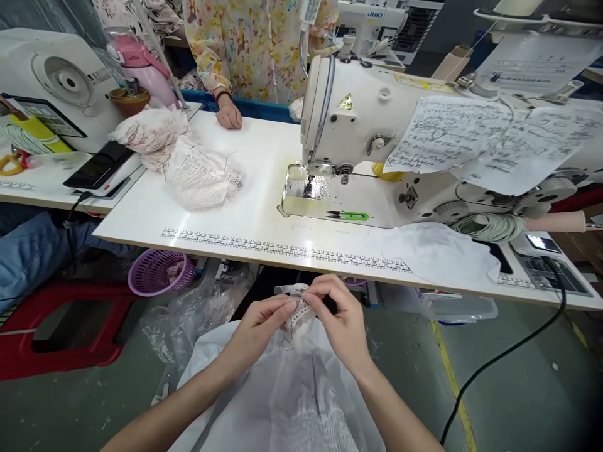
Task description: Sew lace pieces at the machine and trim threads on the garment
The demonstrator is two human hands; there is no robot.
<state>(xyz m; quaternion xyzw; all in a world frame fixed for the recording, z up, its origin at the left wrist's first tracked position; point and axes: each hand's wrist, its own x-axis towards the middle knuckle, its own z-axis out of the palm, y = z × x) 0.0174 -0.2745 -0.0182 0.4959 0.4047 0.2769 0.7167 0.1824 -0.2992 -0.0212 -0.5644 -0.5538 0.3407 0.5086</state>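
My left hand [261, 326] and my right hand [340, 320] meet in front of the table edge, both pinched on a small piece of dotted white fabric [298, 314]. It rises from a larger sheer white garment [287, 395] lying over my lap. A white sewing machine [377, 119] stands on the white table [235, 213] beyond my hands, with green thread snips [351, 216] lying on its bed. A heap of white lace fabric [188, 163] lies on the table to the left.
Another person in a floral top stands behind the table, one hand [228, 116] resting on it. Paper sheets [475, 138] drape over the machine. A purple basket [160, 271] and clear plastic bag sit below the table; a red stool [66, 333] at left; a black cable [509, 358] at right.
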